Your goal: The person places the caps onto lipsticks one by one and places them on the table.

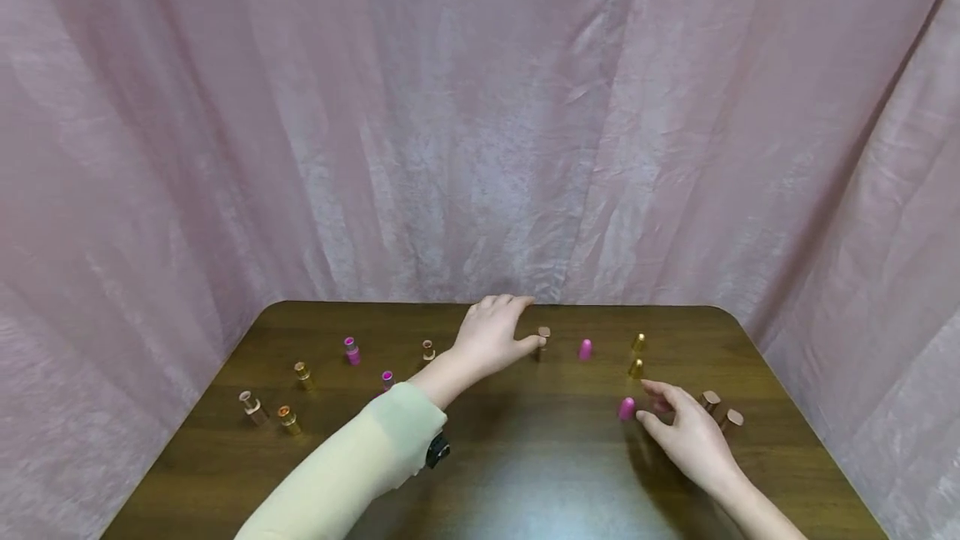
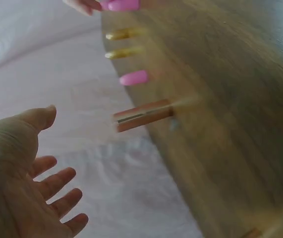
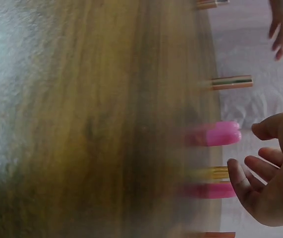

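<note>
My left hand [image 1: 491,336] is held over the far middle of the table, fingers loosely extended. Its thumb is near an upright copper cap [image 1: 543,333], and a gap separates them in the left wrist view [image 2: 143,115]. My right hand [image 1: 686,432] hovers at the right, fingers lightly bent and thumb apart. Closest to it stands a pink rounded cap [image 1: 626,408]. Another pink cap [image 3: 215,190] shows beside its fingertips in the right wrist view; I cannot tell whether they touch. Two gold caps [image 1: 636,368] and a farther pink cap [image 1: 586,349] stand beyond.
Two copper caps [image 1: 732,418] stand just right of my right hand. On the left stand several open-topped, lipstick-like tubes: gold [image 1: 289,420], copper [image 1: 253,407] and pink [image 1: 352,351]. One pink tube [image 1: 387,380] is partly behind my left forearm. A pink curtain [image 1: 480,148] hangs behind the wooden table [image 1: 540,473].
</note>
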The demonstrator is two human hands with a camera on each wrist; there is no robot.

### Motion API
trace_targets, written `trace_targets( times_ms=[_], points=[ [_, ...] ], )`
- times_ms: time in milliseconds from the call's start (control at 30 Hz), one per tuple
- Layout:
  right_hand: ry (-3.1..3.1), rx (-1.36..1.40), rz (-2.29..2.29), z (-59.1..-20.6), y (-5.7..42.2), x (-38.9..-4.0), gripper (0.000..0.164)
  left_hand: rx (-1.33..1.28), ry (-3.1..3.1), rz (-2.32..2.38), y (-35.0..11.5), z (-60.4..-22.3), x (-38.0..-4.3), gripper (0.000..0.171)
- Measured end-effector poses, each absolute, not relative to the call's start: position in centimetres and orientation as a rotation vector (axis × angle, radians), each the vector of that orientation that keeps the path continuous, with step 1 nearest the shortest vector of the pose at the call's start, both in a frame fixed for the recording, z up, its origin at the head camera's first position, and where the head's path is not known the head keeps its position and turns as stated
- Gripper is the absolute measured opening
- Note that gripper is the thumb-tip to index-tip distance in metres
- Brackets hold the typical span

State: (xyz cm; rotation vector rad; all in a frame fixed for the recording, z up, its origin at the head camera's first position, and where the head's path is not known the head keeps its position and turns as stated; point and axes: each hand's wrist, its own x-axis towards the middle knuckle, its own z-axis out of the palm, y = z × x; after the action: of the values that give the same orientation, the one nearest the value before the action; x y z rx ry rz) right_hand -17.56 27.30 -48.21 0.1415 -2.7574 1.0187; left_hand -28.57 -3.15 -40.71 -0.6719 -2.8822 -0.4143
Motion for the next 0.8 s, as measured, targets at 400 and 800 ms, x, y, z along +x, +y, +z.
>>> trace_targets(
  times_ms=[400, 800],
  points=[
    [-2.867, 0.107, 0.867, -49.6, 27.1, -18.1, 0.051, -0.78, -2.692, -0.478, -11.7, -41.0, -21.2, 0.055],
    [-2.811, 0.172, 0.675, -50.2, 27.0, -18.4, 0.037, -0.526, -2.698, -0.691, -18.1, -46.3, -15.5, 0.046]
  ],
)
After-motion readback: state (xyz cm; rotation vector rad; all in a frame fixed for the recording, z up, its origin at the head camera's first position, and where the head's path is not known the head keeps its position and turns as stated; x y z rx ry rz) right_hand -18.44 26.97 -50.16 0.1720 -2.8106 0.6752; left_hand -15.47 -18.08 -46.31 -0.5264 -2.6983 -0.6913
